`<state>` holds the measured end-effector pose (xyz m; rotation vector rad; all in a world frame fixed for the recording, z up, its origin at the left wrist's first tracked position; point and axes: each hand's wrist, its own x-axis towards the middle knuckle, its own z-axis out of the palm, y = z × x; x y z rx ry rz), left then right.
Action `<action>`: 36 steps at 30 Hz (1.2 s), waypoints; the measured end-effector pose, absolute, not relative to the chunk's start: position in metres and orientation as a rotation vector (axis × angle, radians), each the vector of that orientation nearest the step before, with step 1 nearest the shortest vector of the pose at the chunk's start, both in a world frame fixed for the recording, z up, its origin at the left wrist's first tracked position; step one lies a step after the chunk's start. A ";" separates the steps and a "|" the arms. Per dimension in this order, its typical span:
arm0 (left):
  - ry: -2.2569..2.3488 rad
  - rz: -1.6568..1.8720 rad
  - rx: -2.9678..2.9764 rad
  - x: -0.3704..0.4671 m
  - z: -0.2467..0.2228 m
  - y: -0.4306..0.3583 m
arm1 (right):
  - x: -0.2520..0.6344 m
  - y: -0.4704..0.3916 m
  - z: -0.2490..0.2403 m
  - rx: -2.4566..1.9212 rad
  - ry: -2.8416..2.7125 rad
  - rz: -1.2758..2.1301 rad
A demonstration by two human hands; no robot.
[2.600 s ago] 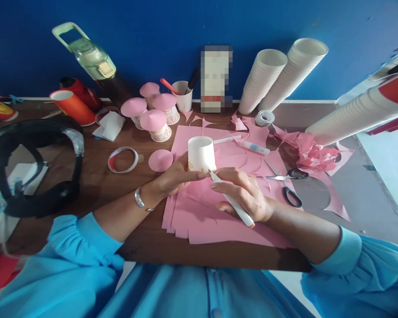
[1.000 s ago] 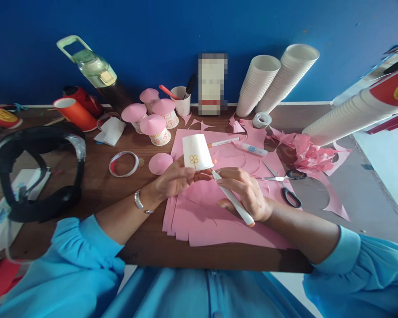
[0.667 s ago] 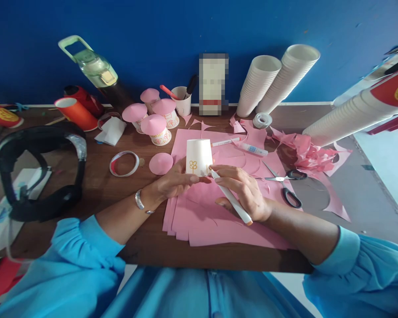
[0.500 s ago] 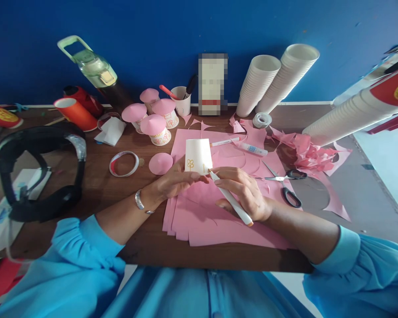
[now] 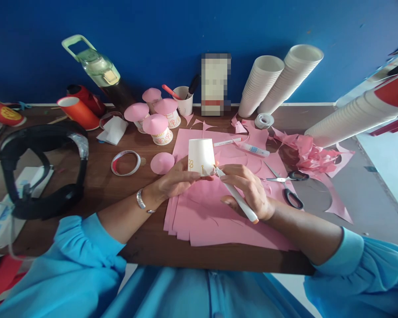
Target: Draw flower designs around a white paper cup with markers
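Two hands are working over pink paper sheets [image 5: 199, 221]: the left hand [image 5: 176, 179] is gripping an inverted white cup [image 5: 201, 153], partly hiding its lower edge; the right hand [image 5: 253, 194] is pinching a white marker [image 5: 241, 202] beside it. A tube [image 5: 254, 149] is bearing blue print too small to read; pixelation is covering an upright panel [image 5: 215, 84].

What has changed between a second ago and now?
The left hand has straightened the tilted paper cup and turned it, so its yellow flower sits nearer the picture-left edge. A short stem-like mark now shows right of the flower. Nothing was let go or taken up; the right hand keeps the marker. Scissors and pink-roofed cups stayed put.
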<state>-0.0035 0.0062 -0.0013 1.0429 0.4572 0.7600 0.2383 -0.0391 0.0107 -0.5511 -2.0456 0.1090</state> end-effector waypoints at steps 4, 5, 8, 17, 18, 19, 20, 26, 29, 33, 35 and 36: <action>0.516 0.768 1.075 -0.002 0.004 0.005 | 0.242 -0.040 0.010 -0.588 -2.068 0.102; 0.524 0.773 1.073 -0.002 0.004 0.005 | 0.243 -0.041 0.009 -0.605 -2.070 0.103; 0.550 0.766 1.080 -0.002 0.000 0.004 | 0.243 -0.042 0.007 -0.650 -2.061 0.087; 0.991 0.883 1.703 0.007 0.007 -0.009 | 0.241 -0.036 0.004 -0.735 -1.895 0.147; 1.000 0.872 1.735 0.008 0.008 -0.010 | 0.241 -0.034 0.003 -0.749 -1.868 0.193; 1.008 0.860 1.762 0.009 0.008 -0.011 | 0.242 -0.032 0.002 -0.764 -1.841 0.250; 1.020 0.854 1.785 0.010 0.007 -0.012 | 0.242 -0.029 0.000 -0.783 -1.810 0.302; 1.104 0.850 1.888 0.011 -0.002 -0.010 | 0.244 -0.020 -0.004 -0.880 -1.767 0.247; 1.069 0.807 1.961 0.011 -0.004 -0.009 | 0.244 -0.019 -0.004 -0.903 -1.787 0.203; 0.944 0.872 2.122 0.007 -0.004 -0.008 | 0.245 -0.017 -0.004 -0.928 -1.785 0.184; 0.916 0.933 2.180 0.003 -0.003 -0.008 | 0.246 -0.016 -0.004 -0.940 -1.779 0.179; 0.897 0.960 2.190 0.001 -0.002 -0.007 | 0.247 -0.014 -0.005 -0.948 -1.776 0.181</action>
